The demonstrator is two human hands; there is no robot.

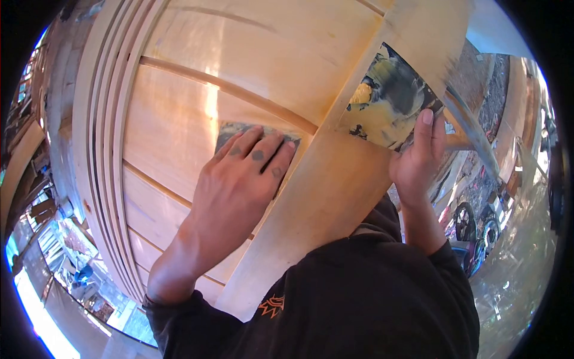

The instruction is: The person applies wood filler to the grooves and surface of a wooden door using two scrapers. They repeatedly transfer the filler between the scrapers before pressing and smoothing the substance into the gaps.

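My left hand presses its fingers along a thin, flat putty spreader with grey smears, which lies against the pale wooden panel. Its thumb is hidden beneath. Dark marks show on the backs of the fingers. Over the wide wooden rail, my right hand grips the lower right edge of a flat putty board. Yellow and dark grey paste coats that board, thickest in its middle. The right thumb lies on top, with the other fingers partly behind the edge.
Slim wooden strips divide the panel, and several parallel slats run along its left side. The wide rail passes close to my body. At right are a wheel and ground clutter; stacked timber and scraps stand at left.
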